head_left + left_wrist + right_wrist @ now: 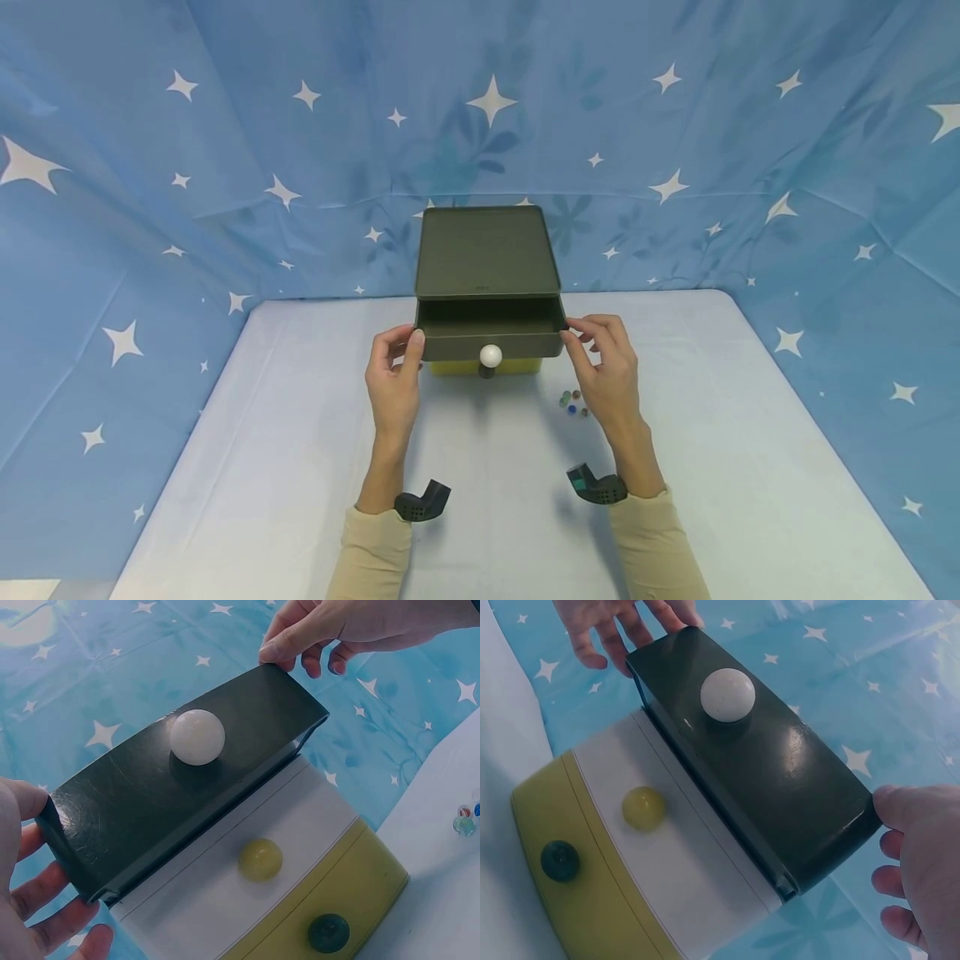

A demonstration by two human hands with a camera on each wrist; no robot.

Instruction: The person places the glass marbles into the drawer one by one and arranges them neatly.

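Note:
A small chest of drawers (487, 250) with a dark green top stands at the back of the table. Its top drawer (453, 347), dark green with a white round knob (491, 356), is pulled out, and the visible part of its inside looks bare. My left hand (393, 379) pinches the drawer's left front corner, thumb on the front. On the opposite corner my right hand (611, 375) pinches the drawer in the same way. Below, in the left wrist view, are a white drawer (191, 892) with a yellow knob (260, 860) and a yellow drawer (375, 889) with a dark green knob (328, 933), both closed.
Several small glass marbles, one of them a blue marble (572, 409), lie on the white tabletop (487, 500) near my right wrist. A blue curtain (300, 142) with white stars hangs behind and beside the table. Each wrist wears a black camera (423, 502).

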